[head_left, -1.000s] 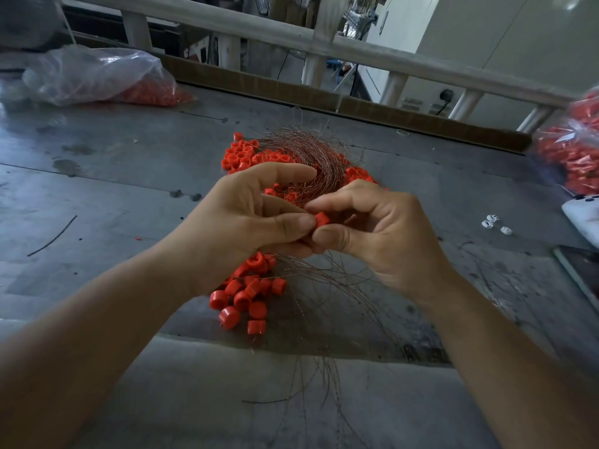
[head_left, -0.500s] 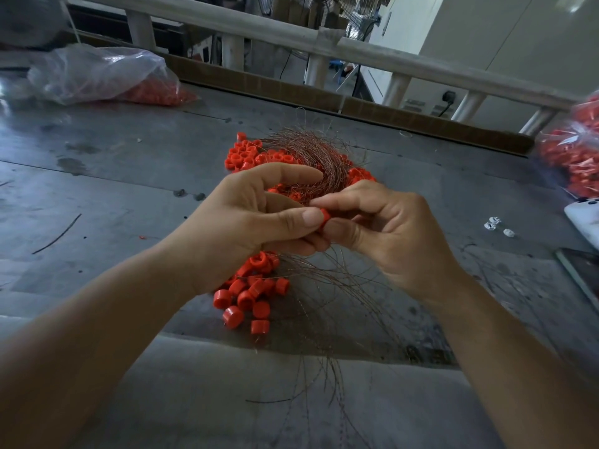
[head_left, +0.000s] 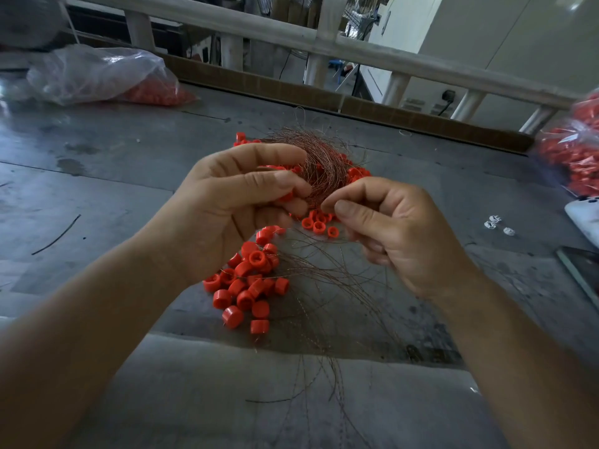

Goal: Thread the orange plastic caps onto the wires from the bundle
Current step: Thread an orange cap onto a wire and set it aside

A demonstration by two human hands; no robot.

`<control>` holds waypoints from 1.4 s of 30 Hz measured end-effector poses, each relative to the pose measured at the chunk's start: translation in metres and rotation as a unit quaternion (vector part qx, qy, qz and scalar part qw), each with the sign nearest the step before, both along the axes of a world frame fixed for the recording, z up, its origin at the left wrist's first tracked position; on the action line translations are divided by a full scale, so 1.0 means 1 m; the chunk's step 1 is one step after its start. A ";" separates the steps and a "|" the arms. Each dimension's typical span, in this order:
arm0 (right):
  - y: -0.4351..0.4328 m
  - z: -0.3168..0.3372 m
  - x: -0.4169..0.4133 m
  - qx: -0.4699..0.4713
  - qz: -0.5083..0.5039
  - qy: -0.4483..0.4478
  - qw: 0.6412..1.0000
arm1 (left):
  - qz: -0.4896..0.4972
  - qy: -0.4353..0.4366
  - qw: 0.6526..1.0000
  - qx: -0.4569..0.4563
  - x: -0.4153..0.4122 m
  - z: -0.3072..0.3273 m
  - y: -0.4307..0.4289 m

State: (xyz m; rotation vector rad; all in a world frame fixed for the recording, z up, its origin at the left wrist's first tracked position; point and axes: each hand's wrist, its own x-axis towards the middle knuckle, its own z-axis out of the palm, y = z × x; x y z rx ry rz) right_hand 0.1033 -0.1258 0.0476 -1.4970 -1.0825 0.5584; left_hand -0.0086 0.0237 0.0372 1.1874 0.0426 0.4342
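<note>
Stock lies far left: a clear plastic bag (head_left: 94, 72) part-filled with orange caps, on the grey metal table (head_left: 97, 189). The left hand (head_left: 233, 205) is raised over the table, fingers curled, with one small orange plastic cap (head_left: 287, 197) pinched at the fingertips. Below it lies a cluster of orange caps (head_left: 249, 283) with thin coppery wires (head_left: 327, 296) fanning from it toward the near edge. I judge these threaded, though the bores are too small to confirm. Behind the hands, the tangled coppery wire bundle (head_left: 319, 160) rests on a heap of loose orange caps (head_left: 356, 173). The right hand (head_left: 395, 231) has thumb and forefinger pressed together at the bundle's near edge; whether a strand lies between them I cannot tell. A second bag of orange caps (head_left: 577, 150) sits far right. Assessment: early stage; one cluster done, the heap and both bags outstanding.
</note>
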 end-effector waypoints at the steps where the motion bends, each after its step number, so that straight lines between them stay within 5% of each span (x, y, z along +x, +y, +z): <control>1: -0.001 0.002 0.000 0.003 -0.004 -0.014 1.000 | 0.020 0.005 1.000 0.015 0.000 0.000 0.000; 8: -0.001 0.000 0.010 -0.073 -0.124 -0.234 0.961 | 0.113 0.079 0.976 0.169 -0.003 0.004 0.003; 15: 0.001 -0.009 0.011 -0.194 -0.080 -0.293 0.933 | 0.158 0.205 0.843 0.470 0.002 -0.013 0.011; 22: 0.004 -0.017 0.010 -0.242 -0.047 -0.311 0.918 | 0.134 0.230 0.839 0.474 0.005 -0.019 0.014; 27: 0.003 -0.014 0.013 -0.237 -0.057 -0.299 0.923 | 0.220 0.231 0.837 0.445 0.010 -0.023 0.022; 33: 0.000 -0.010 0.020 -0.190 -0.133 -0.305 0.924 | 0.281 0.248 0.757 0.535 0.024 -0.035 0.037; 42: 0.000 -0.011 0.023 -0.175 -0.192 -0.303 0.917 | 0.286 0.246 0.739 0.559 0.039 -0.045 0.036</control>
